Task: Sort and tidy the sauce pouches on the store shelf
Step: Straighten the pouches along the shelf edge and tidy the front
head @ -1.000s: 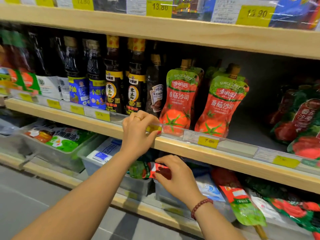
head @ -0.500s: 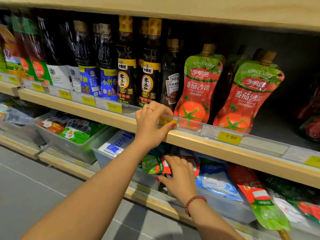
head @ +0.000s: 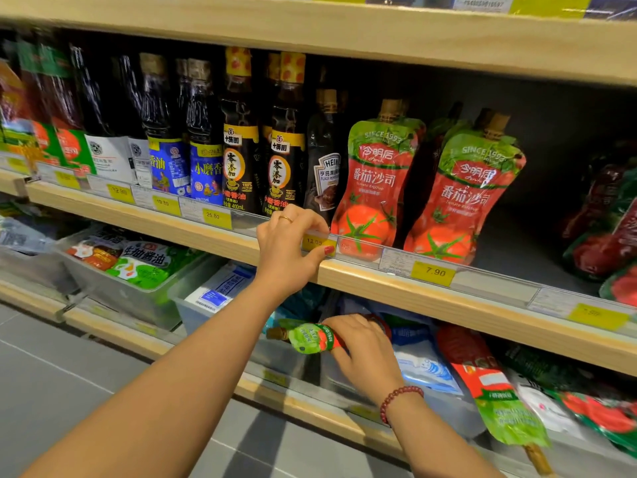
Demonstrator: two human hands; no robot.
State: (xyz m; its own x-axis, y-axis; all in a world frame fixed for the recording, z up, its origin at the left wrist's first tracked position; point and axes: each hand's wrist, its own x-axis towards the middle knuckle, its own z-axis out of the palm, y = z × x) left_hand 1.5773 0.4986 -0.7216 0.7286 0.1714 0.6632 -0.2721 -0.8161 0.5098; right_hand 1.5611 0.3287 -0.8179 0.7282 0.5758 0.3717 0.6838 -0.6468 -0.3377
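Two red-and-green ketchup pouches stand upright on the middle shelf (head: pixel 179 232), one (head: pixel 375 181) beside a Heinz bottle (head: pixel 325 167), the other (head: pixel 465 191) to its right. My left hand (head: pixel 289 250) grips the shelf's front rail, thumb on a yellow price tag (head: pixel 315 242). On the shelf below, my right hand (head: pixel 362 350) is closed on a ketchup pouch (head: pixel 310 338) lying sideways, its brown cap pointing left. Another ketchup pouch (head: pixel 493 391) lies flat to the right, cap toward me.
Dark sauce bottles (head: pixel 238 150) fill the middle shelf's left part. Clear bins (head: pixel 113 294) with soy sauce pouches (head: pixel 144 263) and white-blue bags (head: pixel 424 367) sit on the lower shelf. More tomato pouches (head: pixel 606 236) lean at far right. Grey floor tiles (head: pixel 51 391) lie below.
My right hand has drawn the sideways ketchup pouch out toward the left, so its green top and cap now show. My left hand stays on the rail.
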